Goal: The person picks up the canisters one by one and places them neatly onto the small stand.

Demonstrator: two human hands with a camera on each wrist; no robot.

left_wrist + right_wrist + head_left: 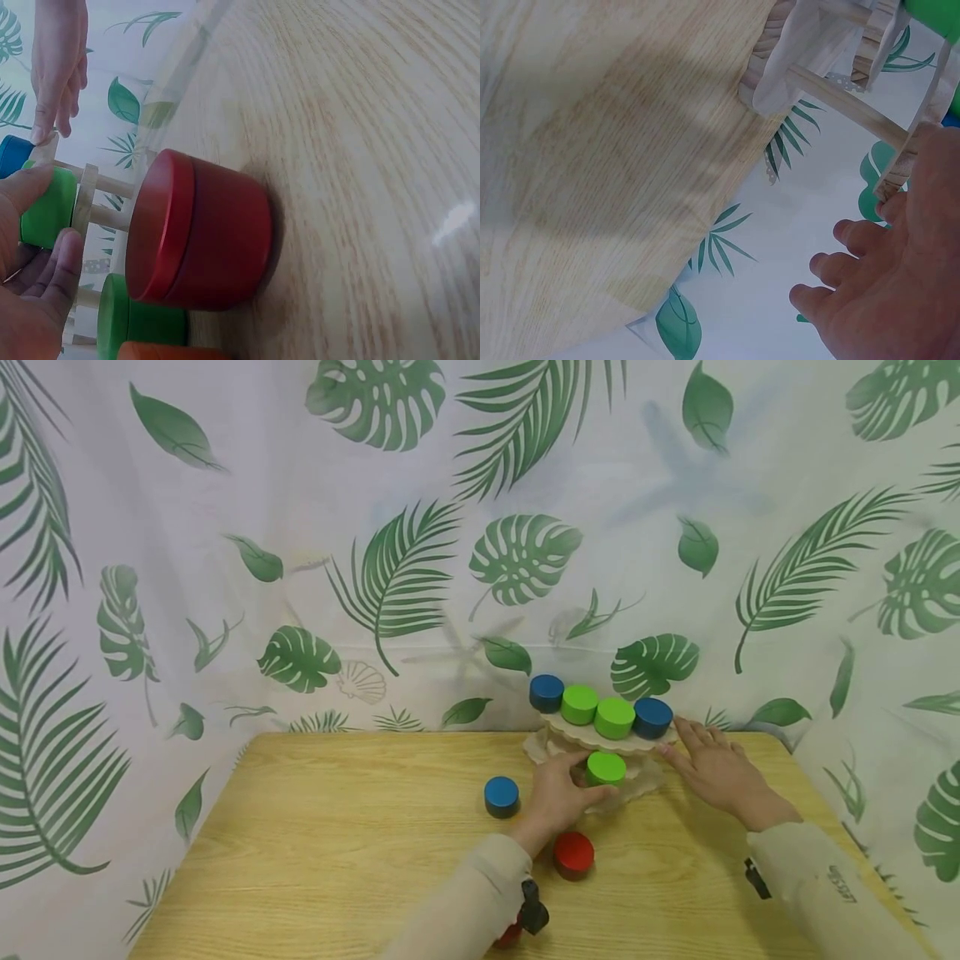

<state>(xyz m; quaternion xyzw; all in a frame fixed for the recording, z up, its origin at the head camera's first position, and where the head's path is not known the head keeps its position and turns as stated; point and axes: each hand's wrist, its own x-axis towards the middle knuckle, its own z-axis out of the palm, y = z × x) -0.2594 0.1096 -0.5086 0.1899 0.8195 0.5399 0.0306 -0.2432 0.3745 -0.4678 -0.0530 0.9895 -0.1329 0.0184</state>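
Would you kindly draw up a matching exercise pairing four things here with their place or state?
1. Left hand
2. Right hand
3. Wooden stand
4. Leaf-print cloth

A. Behind the table
B. Touching the stand's end
C. Holding a green cylinder
D. Beneath a row of four cylinders

Pairs: 1-C; 2-B; 3-D; 4-A.

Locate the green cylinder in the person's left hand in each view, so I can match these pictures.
Head: the green cylinder is right of and below centre, held by the left hand.
Left wrist: the green cylinder is near the left edge, about mid-height.
Right wrist: most likely the green cylinder cut off at the upper right corner.
Shared landmark: the right hand, right in head, upper left in left wrist, lower right in right wrist.
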